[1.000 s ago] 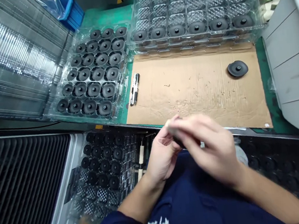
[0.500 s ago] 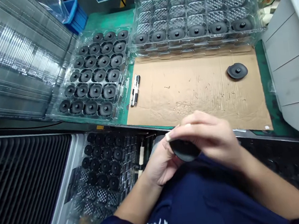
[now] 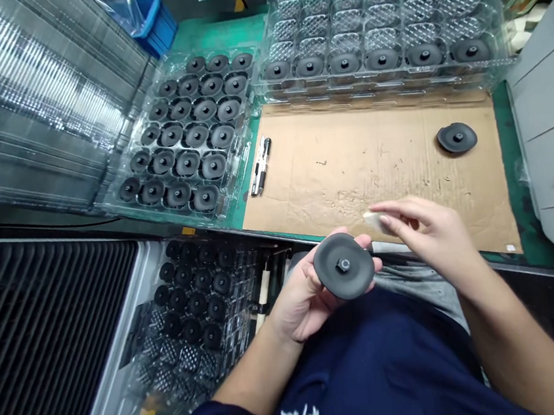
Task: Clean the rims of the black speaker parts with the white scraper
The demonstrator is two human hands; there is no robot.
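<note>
My left hand point(image 3: 300, 297) holds a round black disc part point(image 3: 343, 266) with a small centre hub, face up, just in front of the table's near edge. To the right of the disc, my right hand point(image 3: 425, 231) pinches a small pale piece point(image 3: 373, 218) between its fingertips. It does not touch the disc. Another black disc point(image 3: 456, 137) lies alone on the brown cardboard sheet point(image 3: 351, 160) at the far right.
A clear tray point(image 3: 185, 141) full of black discs sits left of the cardboard. A second clear tray point(image 3: 377, 25) at the back has one row of discs. A pen-like tool point(image 3: 261, 165) lies by the cardboard's left edge. Another disc tray point(image 3: 193, 309) is below the table.
My right hand has lifted off the disc and moved to the right, uncovering it in my left hand. The view has shifted slightly.
</note>
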